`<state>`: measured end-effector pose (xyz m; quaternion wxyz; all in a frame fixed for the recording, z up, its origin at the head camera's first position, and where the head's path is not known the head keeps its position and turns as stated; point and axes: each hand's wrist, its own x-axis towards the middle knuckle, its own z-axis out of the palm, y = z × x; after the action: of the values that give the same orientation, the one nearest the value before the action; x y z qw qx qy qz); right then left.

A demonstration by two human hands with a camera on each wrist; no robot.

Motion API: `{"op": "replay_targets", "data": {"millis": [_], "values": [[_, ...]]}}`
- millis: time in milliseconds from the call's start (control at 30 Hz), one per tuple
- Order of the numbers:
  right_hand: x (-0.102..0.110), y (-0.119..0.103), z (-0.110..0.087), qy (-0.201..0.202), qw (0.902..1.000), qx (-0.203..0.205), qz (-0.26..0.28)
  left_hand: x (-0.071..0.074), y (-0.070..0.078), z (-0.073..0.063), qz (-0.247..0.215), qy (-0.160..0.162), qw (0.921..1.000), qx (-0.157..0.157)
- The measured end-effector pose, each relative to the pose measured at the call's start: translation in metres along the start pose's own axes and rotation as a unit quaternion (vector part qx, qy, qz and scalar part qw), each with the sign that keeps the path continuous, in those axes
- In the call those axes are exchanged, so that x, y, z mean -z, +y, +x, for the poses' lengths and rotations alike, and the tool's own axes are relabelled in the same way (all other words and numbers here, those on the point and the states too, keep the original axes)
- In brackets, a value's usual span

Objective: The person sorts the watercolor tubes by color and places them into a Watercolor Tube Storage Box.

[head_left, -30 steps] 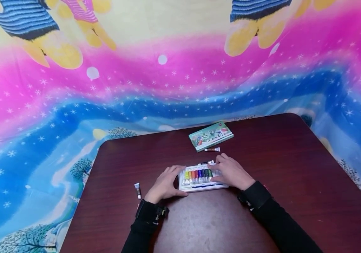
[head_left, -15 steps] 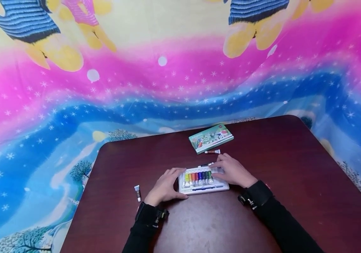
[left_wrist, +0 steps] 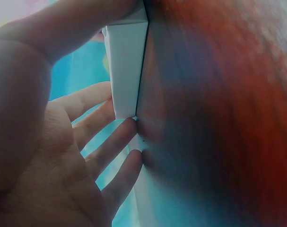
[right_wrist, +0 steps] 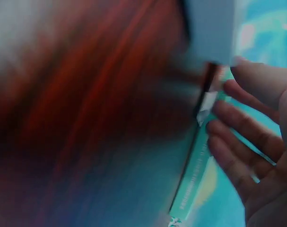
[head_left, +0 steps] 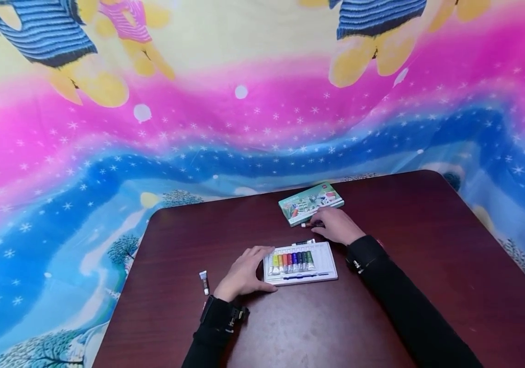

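Note:
A white tray [head_left: 326,260] holds a row of coloured paint tubes [head_left: 292,261] and a thin blue paintbrush [head_left: 306,276]. My left hand [head_left: 244,273] holds the tray at its left end, thumb by the near corner and index finger by the far one. In the left wrist view the white tray side [left_wrist: 126,71] shows between thumb and fingers. My right hand [head_left: 337,227] is past the tray, fingers loosely bent around a small brown paint tube [head_left: 306,225] lying against the green box. That tube, partly hidden, shows beside the fingertips in the right wrist view, thumb apart from it.
The green illustrated paint box [head_left: 308,199] lies near the table's far edge. A dark paint tube [head_left: 303,242] lies just behind the tray. Another paint tube [head_left: 204,282] lies on the dark red table [head_left: 175,245] left of my left hand. A printed cloth [head_left: 244,128] hangs behind.
My right hand has left the right end of the tray and moved away from me to the brown tube by the green box. My left hand stays on the tray.

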<state>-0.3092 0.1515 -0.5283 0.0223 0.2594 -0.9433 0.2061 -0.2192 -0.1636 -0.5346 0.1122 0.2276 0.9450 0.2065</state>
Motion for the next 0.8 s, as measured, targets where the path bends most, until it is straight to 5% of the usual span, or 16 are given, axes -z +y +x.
{"op": "replay_targets", "data": {"millis": [333, 567, 667, 800], "values": [[-0.001, -0.007, 0.005, -0.057, 0.9983, 0.004, -0.007, -0.001, 0.0, 0.0, 0.001, -0.001, 1.0, -0.001], [0.007, -0.012, -0.011, 0.011, 0.9958, -0.035, 0.084, -0.002, -0.001, 0.0, -0.004, 0.003, 1.0, -0.003], [0.016, -0.021, -0.022, 0.068, 0.984, -0.033, 0.161, -0.001, -0.001, 0.0, -0.004, 0.005, 1.0, -0.003], [0.025, -0.037, -0.036, 0.119, 0.9502, -0.035, 0.286, 0.0, 0.0, 0.0, -0.005, 0.004, 1.0, -0.001]]}}
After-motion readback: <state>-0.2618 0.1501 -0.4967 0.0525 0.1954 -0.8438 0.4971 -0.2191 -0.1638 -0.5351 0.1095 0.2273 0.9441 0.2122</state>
